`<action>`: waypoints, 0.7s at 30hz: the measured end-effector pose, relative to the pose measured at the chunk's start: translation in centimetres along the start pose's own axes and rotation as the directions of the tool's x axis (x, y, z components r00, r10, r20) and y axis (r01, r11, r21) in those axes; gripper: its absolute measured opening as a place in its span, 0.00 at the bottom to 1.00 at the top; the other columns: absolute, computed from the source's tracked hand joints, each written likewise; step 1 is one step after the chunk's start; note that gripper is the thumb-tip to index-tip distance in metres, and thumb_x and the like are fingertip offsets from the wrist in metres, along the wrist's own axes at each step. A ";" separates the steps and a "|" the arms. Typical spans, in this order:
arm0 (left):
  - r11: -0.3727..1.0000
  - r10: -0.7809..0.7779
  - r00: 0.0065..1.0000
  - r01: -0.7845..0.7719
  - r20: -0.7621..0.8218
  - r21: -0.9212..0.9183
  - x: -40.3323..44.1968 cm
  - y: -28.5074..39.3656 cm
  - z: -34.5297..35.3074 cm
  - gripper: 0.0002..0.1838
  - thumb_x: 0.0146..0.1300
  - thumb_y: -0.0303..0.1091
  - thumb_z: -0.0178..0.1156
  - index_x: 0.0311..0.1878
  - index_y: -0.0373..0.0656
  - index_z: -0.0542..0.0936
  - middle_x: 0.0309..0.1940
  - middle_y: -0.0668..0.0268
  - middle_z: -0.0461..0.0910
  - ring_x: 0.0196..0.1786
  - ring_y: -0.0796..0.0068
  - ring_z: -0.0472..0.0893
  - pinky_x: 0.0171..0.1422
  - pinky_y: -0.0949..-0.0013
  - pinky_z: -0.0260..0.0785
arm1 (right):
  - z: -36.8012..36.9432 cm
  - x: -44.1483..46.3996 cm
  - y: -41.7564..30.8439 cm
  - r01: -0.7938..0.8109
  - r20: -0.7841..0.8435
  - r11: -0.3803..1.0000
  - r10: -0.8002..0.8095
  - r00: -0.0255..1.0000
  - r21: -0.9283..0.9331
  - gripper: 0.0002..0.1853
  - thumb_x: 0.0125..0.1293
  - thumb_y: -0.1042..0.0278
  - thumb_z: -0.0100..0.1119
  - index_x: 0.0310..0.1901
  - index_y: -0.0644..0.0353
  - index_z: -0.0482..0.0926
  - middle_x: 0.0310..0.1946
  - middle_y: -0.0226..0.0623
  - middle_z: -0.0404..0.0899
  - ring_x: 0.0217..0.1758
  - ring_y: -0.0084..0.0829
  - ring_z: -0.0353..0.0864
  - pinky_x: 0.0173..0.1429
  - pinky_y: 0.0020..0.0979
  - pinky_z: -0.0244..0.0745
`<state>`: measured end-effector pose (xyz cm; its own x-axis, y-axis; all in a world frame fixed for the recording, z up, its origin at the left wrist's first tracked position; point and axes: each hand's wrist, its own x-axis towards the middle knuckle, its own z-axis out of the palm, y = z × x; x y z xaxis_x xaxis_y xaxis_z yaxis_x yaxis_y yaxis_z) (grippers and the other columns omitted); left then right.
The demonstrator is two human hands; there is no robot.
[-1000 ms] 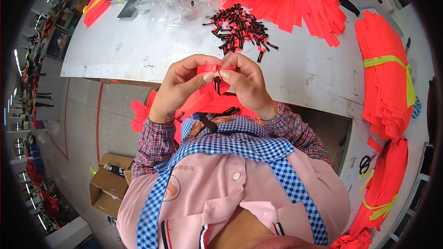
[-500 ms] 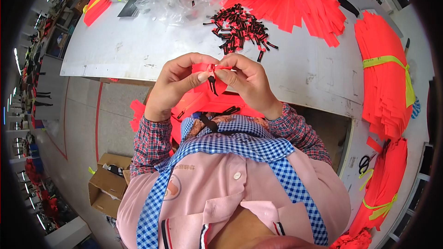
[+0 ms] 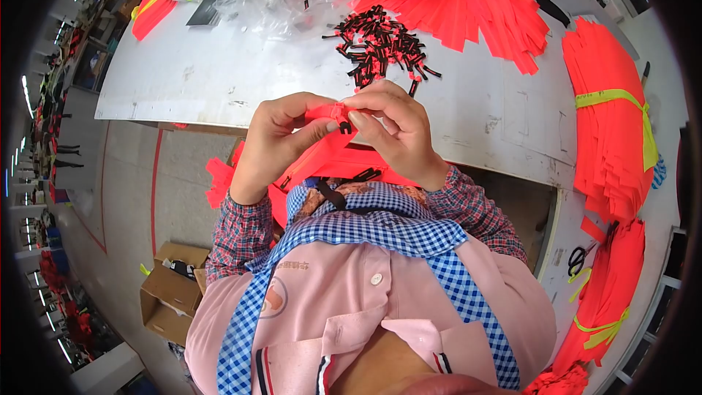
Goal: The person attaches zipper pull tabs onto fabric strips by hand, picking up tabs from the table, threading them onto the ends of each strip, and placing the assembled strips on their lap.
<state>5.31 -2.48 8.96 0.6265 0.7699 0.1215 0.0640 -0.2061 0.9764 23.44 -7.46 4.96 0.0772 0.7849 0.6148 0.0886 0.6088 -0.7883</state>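
Close to the table's front edge, my left hand [image 3: 281, 139] pinches a bright red fabric strip [image 3: 325, 148] between thumb and fingers. My right hand [image 3: 398, 132] is closed at the strip's upper end, where a small red zipper slider with a black pull tab [image 3: 344, 128] sits between both thumbs. The fingertips partly cover the slider, so how far it sits on the strip cannot be made out. The strip runs down to red fabric [image 3: 333, 164] across my lap. Just beyond my hands lies a pile of black-and-red zipper pulls [image 3: 380, 44].
Red strips in tied bundles lie at the back [image 3: 453, 0] and on the right [image 3: 607, 124]. Clear plastic bags [image 3: 285, 0] rest behind the pile. Scissors [image 3: 578, 260] lie at the right, and a cardboard box [image 3: 172, 292] stands on the floor to the left.
Both hands have tilted slightly around the slider. The black pull tab, which hung down long before, now shows only as a short end below the fingertips.
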 end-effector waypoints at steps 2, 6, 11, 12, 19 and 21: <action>0.993 0.052 0.998 -0.055 0.030 0.107 -0.1 0.1 -0.1 0.10 0.58 0.17 0.62 0.44 0.33 0.81 0.35 0.66 0.81 0.39 0.80 0.78 0.46 0.75 0.71 | -0.4 0.2 -0.5 -0.007 0.070 1.000 0.005 0.998 0.016 0.08 0.58 0.75 0.67 0.40 0.63 0.81 0.33 0.35 0.79 0.35 0.25 0.78 0.39 0.26 0.74; 0.968 0.094 0.995 -0.101 0.040 0.229 -0.2 0.4 0.3 0.10 0.55 0.14 0.61 0.40 0.33 0.82 0.35 0.63 0.81 0.39 0.77 0.79 0.44 0.75 0.71 | -0.5 0.1 0.0 0.095 0.099 0.990 -0.085 0.991 -0.102 0.10 0.57 0.73 0.69 0.39 0.62 0.81 0.32 0.35 0.79 0.34 0.25 0.78 0.38 0.25 0.74; 0.975 0.160 0.985 -0.169 0.069 0.146 -0.2 -0.2 0.2 0.12 0.54 0.15 0.61 0.41 0.35 0.83 0.34 0.61 0.81 0.37 0.74 0.80 0.41 0.74 0.72 | -0.5 -0.3 -0.2 0.181 0.098 0.962 -0.164 0.982 -0.206 0.10 0.55 0.72 0.70 0.38 0.60 0.82 0.32 0.33 0.79 0.34 0.26 0.79 0.36 0.25 0.75; 0.974 0.176 0.982 -0.184 0.073 0.133 -0.1 -0.3 0.2 0.12 0.53 0.15 0.61 0.41 0.35 0.83 0.34 0.61 0.81 0.37 0.74 0.80 0.41 0.74 0.72 | -0.5 -0.4 -0.2 0.179 0.089 0.963 -0.164 0.982 -0.200 0.10 0.55 0.72 0.70 0.38 0.60 0.82 0.32 0.33 0.79 0.33 0.26 0.79 0.35 0.25 0.75; 0.970 0.208 0.975 -0.216 0.079 0.112 0.1 -0.4 0.3 0.13 0.51 0.14 0.61 0.41 0.35 0.83 0.33 0.62 0.80 0.38 0.74 0.79 0.42 0.74 0.71 | -0.4 -0.3 -0.2 0.161 0.067 0.978 -0.153 0.986 -0.134 0.10 0.55 0.73 0.70 0.38 0.59 0.82 0.32 0.33 0.79 0.33 0.26 0.79 0.35 0.25 0.75; 0.972 0.200 0.976 -0.208 0.082 0.112 0.1 -0.4 0.3 0.12 0.52 0.14 0.61 0.41 0.34 0.83 0.33 0.62 0.80 0.37 0.74 0.79 0.42 0.74 0.71 | -0.5 -0.3 -0.2 0.159 0.085 0.979 -0.149 0.985 -0.128 0.10 0.55 0.72 0.70 0.39 0.60 0.82 0.32 0.33 0.79 0.32 0.26 0.79 0.35 0.25 0.75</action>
<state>5.61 -2.54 8.56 0.6884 0.6608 0.2990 0.0185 -0.4281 0.9035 23.91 -7.86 4.94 -0.0220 0.6922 0.7214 0.2259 0.7064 -0.6708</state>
